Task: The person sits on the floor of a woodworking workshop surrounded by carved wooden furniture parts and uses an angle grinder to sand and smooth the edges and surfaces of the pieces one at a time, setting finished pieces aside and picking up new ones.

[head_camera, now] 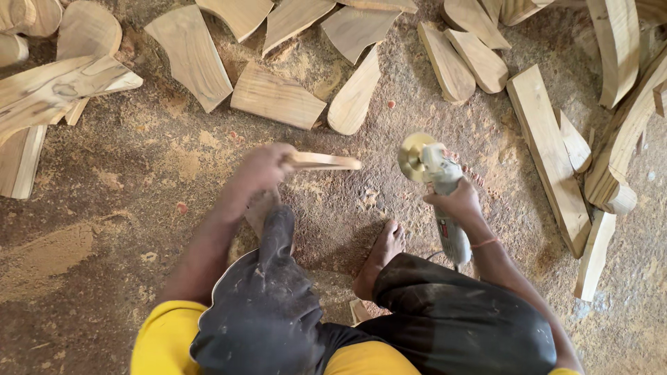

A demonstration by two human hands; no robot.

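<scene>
Wood piece (323, 161) in left grip (260, 173), angle grinder (441, 201) in right grip (455, 201), sawdust floor (139, 173), cut offcuts (278, 97) around.

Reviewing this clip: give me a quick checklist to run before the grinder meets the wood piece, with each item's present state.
1. Left hand grips the wood piece: ok.
2. Right hand holds the angle grinder by its body: ok.
3. Disc apart from the wood: ok.
4. Bare foot close below the disc: not ok.
5. Disc spinning: cannot tell.
6. Gloves on hands: not ok, both bare.
</scene>
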